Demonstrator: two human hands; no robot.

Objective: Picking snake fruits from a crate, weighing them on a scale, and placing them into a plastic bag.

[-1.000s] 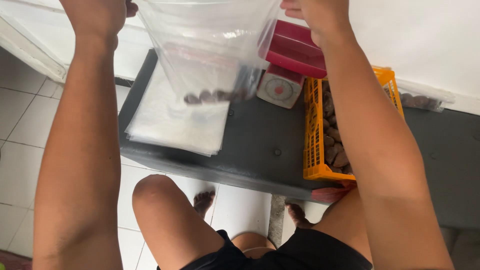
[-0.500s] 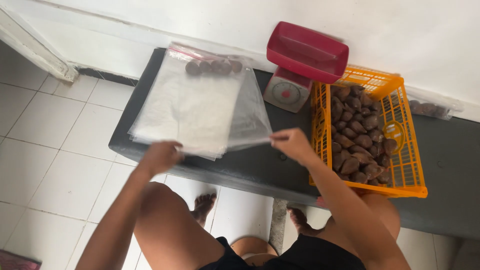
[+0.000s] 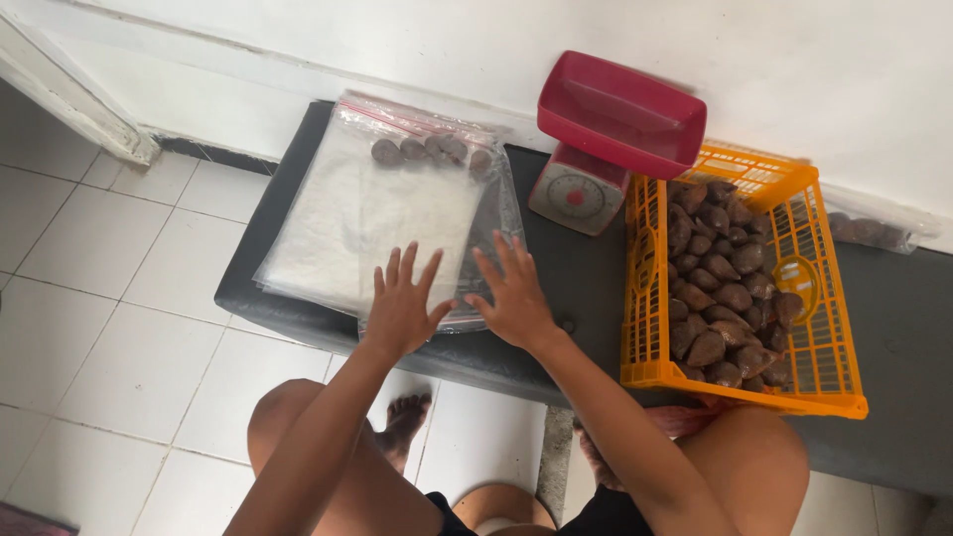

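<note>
Left hand (image 3: pixel 402 303) and right hand (image 3: pixel 513 295) spread wide, flat on clear zip bag (image 3: pixel 397 213), brown fruits (image 3: pixel 427 151) beyond fingertips, orange crate (image 3: pixel 824 328) right.

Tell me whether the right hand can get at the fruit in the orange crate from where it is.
Probably yes. The right hand rests flat on the plastic bag, holding nothing, and the orange crate beside it is open-topped, its fruit uncovered.

Scale (image 3: pixel 576 194) between bag (image 3: pixel 387 213) and basket (image 3: pixel 794 387)
</note>
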